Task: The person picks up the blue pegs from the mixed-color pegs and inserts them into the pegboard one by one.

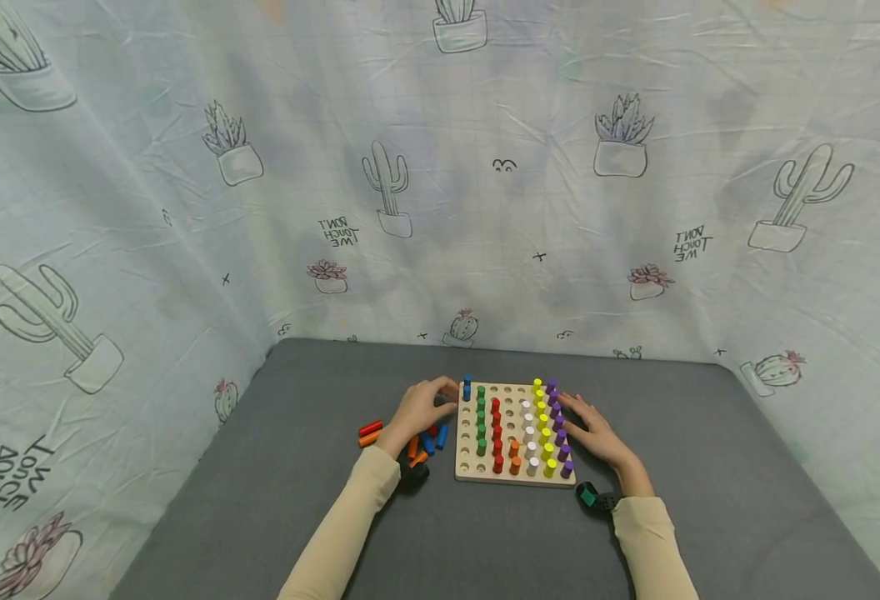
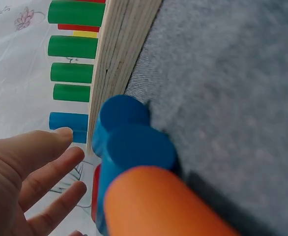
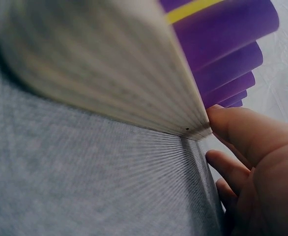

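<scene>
A wooden pegboard point(image 1: 477, 478) lies on the table, with coloured pegs standing in columns. At its far left corner are two blue pegs point(image 1: 467, 387). My left hand point(image 1: 415, 412) is beside them, thumb tip overlapping a blue peg point(image 2: 60, 120) in the left wrist view, the other fingers spread apart from it. Along the right edge runs a column of purple pegs point(image 1: 558, 423). There my right hand point(image 1: 597, 433) rests with relaxed fingers, its thumb point(image 3: 232, 123) right at the board's far corner in the right wrist view.
Loose pegs lie left of the board, partly under my left wrist: a red peg point(image 1: 370, 427), an orange peg point(image 1: 413, 447), a blue peg point(image 1: 442, 437) and several more. Green pegs point(image 1: 481, 419) and other colours fill the inner columns. A patterned curtain point(image 1: 440, 208) hangs behind the grey table point(image 1: 500, 550).
</scene>
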Motion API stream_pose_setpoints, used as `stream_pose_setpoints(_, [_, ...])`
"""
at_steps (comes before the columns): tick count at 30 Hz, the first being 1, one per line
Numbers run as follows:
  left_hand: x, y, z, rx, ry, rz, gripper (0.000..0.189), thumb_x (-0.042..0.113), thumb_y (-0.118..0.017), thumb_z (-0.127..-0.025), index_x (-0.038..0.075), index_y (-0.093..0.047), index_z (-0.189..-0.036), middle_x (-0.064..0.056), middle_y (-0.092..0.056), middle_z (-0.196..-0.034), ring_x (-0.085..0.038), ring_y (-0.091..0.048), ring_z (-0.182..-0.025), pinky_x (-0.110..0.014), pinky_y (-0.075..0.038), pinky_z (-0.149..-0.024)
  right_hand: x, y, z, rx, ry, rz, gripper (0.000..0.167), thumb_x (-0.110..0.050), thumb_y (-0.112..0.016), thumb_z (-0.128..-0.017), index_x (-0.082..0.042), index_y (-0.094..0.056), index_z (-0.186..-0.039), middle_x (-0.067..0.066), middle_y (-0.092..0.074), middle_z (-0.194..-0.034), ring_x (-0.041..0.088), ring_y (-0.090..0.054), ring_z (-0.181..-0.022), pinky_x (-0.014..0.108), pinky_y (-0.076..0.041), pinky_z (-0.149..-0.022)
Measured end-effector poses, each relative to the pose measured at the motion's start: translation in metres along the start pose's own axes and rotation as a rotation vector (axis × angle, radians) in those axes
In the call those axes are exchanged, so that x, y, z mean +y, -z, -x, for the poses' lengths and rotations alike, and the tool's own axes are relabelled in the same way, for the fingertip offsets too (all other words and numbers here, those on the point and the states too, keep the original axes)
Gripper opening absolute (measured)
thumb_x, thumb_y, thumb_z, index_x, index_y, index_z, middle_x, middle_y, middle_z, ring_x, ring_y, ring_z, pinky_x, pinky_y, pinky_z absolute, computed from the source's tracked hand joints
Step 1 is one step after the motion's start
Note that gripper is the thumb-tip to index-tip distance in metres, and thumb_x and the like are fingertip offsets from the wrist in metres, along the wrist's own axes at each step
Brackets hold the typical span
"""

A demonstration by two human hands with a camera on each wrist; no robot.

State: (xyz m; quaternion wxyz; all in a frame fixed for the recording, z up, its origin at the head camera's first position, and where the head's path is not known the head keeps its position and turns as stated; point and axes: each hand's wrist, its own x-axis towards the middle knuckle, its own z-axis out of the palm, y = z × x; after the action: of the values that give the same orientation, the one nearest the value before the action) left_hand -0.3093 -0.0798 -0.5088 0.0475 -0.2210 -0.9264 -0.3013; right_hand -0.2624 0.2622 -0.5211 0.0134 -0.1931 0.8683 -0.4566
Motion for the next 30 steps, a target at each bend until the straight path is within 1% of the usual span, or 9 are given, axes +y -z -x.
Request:
stream_pose_setpoints(4, [-0.004, 0.002, 0.005, -0.023, -0.010, -0.003, 0.026, 0.027, -0.066, -0.087, 0.019, -0.061, -0.112, 0.004, -0.065, -0.100, -0.016, -0.058, -0.094, -0.039, -0.046, -0.083, 0.020, -0.002, -0.004, 0.005, 0.018, 0.022, 0.051, -0.011, -0.053, -0.093, 0.003, -0.037, -0.139, 0.030, -0.029, -0.143, 0.051, -0.008, -0.135, 0.064, -0.001, -0.106])
stream_pose_setpoints(6, [-0.005, 0.003, 0.006, -0.035, -0.008, -0.001, 0.026, 0.027, -0.065, -0.087, 0.019, -0.061, -0.112, 0.004, -0.065, -0.101, -0.016, -0.058, -0.094, -0.039, -0.046, -0.084, 0.027, -0.002, -0.005, 0.004, 0.017, 0.026, 0.051, -0.015, -0.054, -0.094, 0.001, -0.037, -0.139, 0.028, -0.029, -0.144, 0.049, -0.008, -0.136, 0.063, -0.001, -0.107])
stream_pose_setpoints(11, [-0.008, 0.007, 0.011, -0.062, -0.001, -0.006, 0.028, 0.027, -0.065, -0.088, 0.018, -0.062, -0.114, 0.004, -0.065, -0.102, -0.017, -0.058, -0.095, -0.041, -0.045, -0.088, 0.030, -0.002, -0.005, 0.009, 0.006, 0.005, 0.052, -0.020, -0.054, -0.094, -0.001, -0.038, -0.139, 0.027, -0.029, -0.145, 0.048, -0.007, -0.137, 0.063, 0.000, -0.107])
stream_pose_setpoints(14, [-0.008, 0.009, 0.014, -0.078, -0.001, -0.014, 0.029, 0.027, -0.065, -0.087, 0.017, -0.062, -0.115, 0.003, -0.065, -0.102, -0.017, -0.059, -0.096, -0.040, -0.045, -0.088, 0.030, -0.002, -0.005, 0.009, 0.004, -0.001, 0.051, -0.018, -0.055, -0.094, -0.001, -0.039, -0.139, 0.028, -0.029, -0.144, 0.048, -0.008, -0.137, 0.063, 0.000, -0.107])
stream_pose_setpoints(18, [-0.008, 0.013, 0.018, -0.092, -0.033, -0.039, 0.028, 0.026, -0.065, -0.087, 0.016, -0.062, -0.114, 0.002, -0.066, -0.103, -0.016, -0.060, -0.095, -0.039, -0.047, -0.087, 0.031, -0.002, -0.006, 0.009, 0.007, -0.001, 0.050, -0.016, -0.055, -0.093, -0.001, -0.040, -0.138, 0.028, -0.029, -0.144, 0.048, -0.008, -0.136, 0.064, 0.000, -0.106])
stream_pose_setpoints(24, [-0.010, 0.016, 0.023, -0.101, -0.102, -0.087, 0.026, 0.025, -0.066, -0.087, 0.015, -0.064, -0.111, 0.002, -0.067, -0.099, -0.014, -0.062, -0.090, -0.035, -0.049, -0.081, 0.033, -0.002, -0.008, -0.004, 0.026, 0.038, 0.051, -0.017, -0.054, -0.094, -0.001, -0.038, -0.139, 0.029, -0.028, -0.145, 0.049, -0.009, -0.136, 0.065, -0.001, -0.106])
stream_pose_setpoints(30, [-0.011, 0.017, 0.028, -0.119, -0.135, -0.124, 0.025, 0.028, -0.065, -0.087, 0.018, -0.065, -0.110, 0.005, -0.067, -0.096, -0.013, -0.061, -0.089, -0.034, -0.049, -0.080, 0.034, -0.001, -0.007, -0.012, 0.028, 0.035, 0.052, -0.019, -0.054, -0.094, -0.001, -0.037, -0.140, 0.029, -0.026, -0.145, 0.049, -0.007, -0.136, 0.065, 0.000, -0.106])
